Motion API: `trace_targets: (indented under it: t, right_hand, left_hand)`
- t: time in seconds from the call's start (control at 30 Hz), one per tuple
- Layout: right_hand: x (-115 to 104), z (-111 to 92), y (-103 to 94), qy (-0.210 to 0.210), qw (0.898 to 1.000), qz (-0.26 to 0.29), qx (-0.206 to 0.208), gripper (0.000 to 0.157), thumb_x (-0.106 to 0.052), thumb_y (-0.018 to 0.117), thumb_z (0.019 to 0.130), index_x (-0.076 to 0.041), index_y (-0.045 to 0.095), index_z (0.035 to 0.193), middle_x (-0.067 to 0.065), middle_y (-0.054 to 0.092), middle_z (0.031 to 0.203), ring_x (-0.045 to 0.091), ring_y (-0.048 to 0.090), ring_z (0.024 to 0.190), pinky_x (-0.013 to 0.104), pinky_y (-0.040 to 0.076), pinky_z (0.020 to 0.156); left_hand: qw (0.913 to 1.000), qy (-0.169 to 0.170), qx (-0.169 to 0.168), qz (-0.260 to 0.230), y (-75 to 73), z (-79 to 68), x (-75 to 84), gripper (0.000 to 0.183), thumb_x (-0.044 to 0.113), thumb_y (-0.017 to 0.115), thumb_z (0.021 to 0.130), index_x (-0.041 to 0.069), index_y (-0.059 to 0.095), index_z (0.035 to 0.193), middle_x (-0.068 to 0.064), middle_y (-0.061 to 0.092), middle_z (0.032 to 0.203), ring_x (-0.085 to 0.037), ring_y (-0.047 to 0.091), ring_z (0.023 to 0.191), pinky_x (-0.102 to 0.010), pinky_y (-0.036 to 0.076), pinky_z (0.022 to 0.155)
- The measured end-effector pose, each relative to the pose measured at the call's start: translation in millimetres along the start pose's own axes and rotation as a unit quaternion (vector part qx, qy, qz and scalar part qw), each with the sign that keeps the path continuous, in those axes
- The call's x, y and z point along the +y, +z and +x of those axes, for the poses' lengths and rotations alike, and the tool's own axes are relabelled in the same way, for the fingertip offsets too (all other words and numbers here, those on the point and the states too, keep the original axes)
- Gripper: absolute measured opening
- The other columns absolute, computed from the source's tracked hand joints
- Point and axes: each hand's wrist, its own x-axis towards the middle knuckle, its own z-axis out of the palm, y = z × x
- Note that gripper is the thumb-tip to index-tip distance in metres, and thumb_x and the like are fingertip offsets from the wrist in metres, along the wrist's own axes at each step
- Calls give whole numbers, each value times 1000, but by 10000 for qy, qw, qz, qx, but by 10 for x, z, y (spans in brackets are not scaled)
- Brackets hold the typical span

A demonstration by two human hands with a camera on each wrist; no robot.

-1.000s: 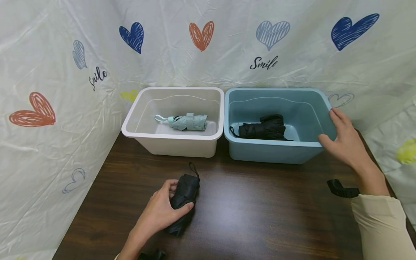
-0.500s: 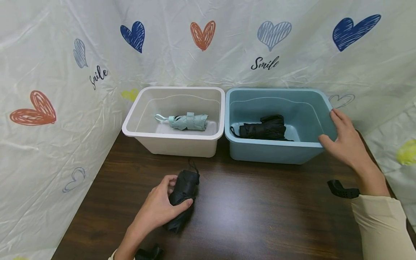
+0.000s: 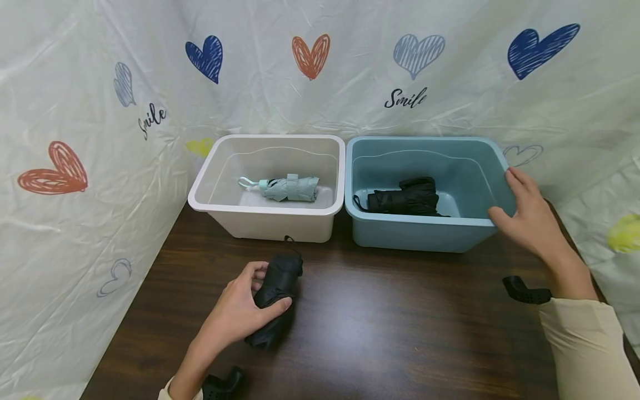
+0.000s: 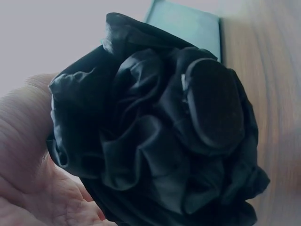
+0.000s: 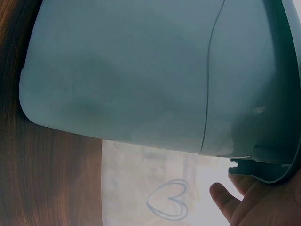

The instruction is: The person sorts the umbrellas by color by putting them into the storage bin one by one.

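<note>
My left hand (image 3: 235,311) grips a folded black umbrella (image 3: 280,278) by its middle, low over the table's front left. A wrist loop dangles from the umbrella's far end. Close up in the left wrist view, bunched black fabric (image 4: 146,122) and a dark oval end piece (image 4: 216,103) fill the picture. My right hand (image 3: 532,219) holds the right front corner of a blue bin (image 3: 410,236), thumb at the front rim and fingers along the side. Inside that bin lies another black folded umbrella (image 3: 405,201). From the right wrist, fingers (image 5: 223,200) show beyond the bin's rim.
Left of the blue bin stands a white bin (image 3: 280,226) with a light blue folded umbrella (image 3: 295,189) in it. Both bins sit side by side at the back of a dark wooden table (image 3: 370,316), before a white heart-printed sheet (image 3: 260,105).
My left hand has carried the black umbrella slightly away from me and to the left, toward the white bin. The right hand stays on the blue bin's corner.
</note>
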Motion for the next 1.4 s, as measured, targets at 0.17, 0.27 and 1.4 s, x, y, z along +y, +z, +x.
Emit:
trace_targets:
  t: [0.17,0.27,1.4]
  right_hand:
    - [13,-36,-16,12,10000,43,-26,83,-22,50,97,4,13,167,27,9,176,59,17,158,79,19,120]
    - [26,-59,-26,0,10000,88,-14,83,-22,50,97,3,14,167,27,10,176,59,16,158,79,18,120]
    - [-20,-5,0,45,10000,73,8,83,-20,50,97,4,13,167,28,9,176,58,16,158,79,19,120]
  left_hand:
    - [10000,3,8,28,-45,29,-6,82,51,86,83,13,51,147,-9,66,134,-25,64,117,-47,54,101]
    - [10000,21,-5,68,-70,37,-1,82,51,85,83,13,50,147,-10,66,135,-26,64,118,-48,55,101]
    - [9980,556,263,121,-321,-2,104,77,48,85,84,14,51,144,-6,69,129,-22,65,110,-44,53,95]
